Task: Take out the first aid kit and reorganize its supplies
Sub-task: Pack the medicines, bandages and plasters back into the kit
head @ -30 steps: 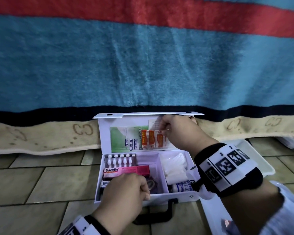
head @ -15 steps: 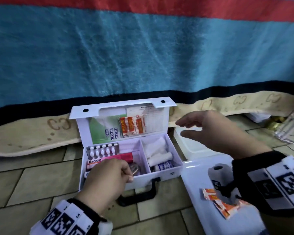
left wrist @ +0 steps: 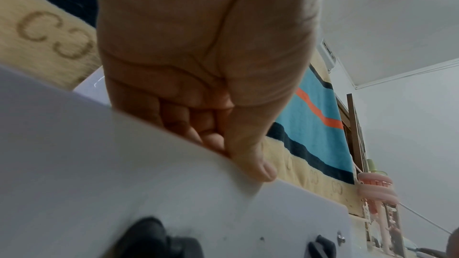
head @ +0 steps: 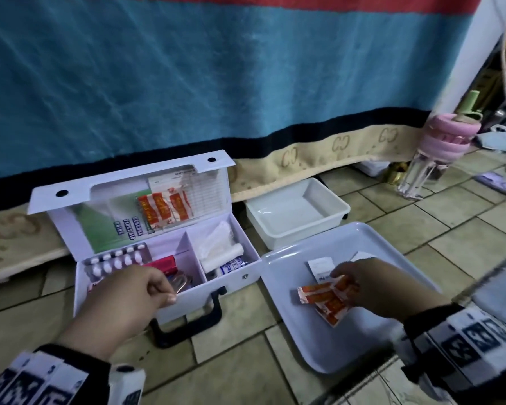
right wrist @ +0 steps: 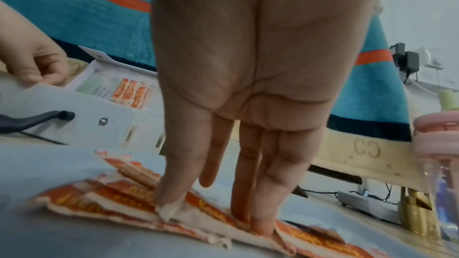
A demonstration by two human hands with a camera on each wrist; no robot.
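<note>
The white first aid kit (head: 237, 283) stands open on the tiled floor, lid up. Orange sachets (head: 164, 207) are tucked in the lid pocket. Inside lie a blister pack (head: 114, 260), a pink box (head: 161, 263) and gauze rolls (head: 219, 249). My left hand (head: 161, 290) grips the kit's front wall (left wrist: 99, 183), thumb outside and fingers curled inside. To the right, on a white tray (head: 319, 346), my right hand (head: 338, 277) presses straight fingertips (right wrist: 261, 227) onto a loose pile of orange sachets (head: 319, 296), also close in the right wrist view (right wrist: 111, 199). Its thumb is hidden.
A white paper packet (head: 320, 266) lies on the tray behind the sachets. An empty white tub (head: 298, 211) sits behind the tray, against the hanging striped blanket (head: 246, 83). A clear bottle with a pink lid (head: 438, 144) stands at the far right.
My right hand left the kit's lid, passed over the tub and came down onto the orange sachets on the tray. My left hand stayed on the kit's front wall.
</note>
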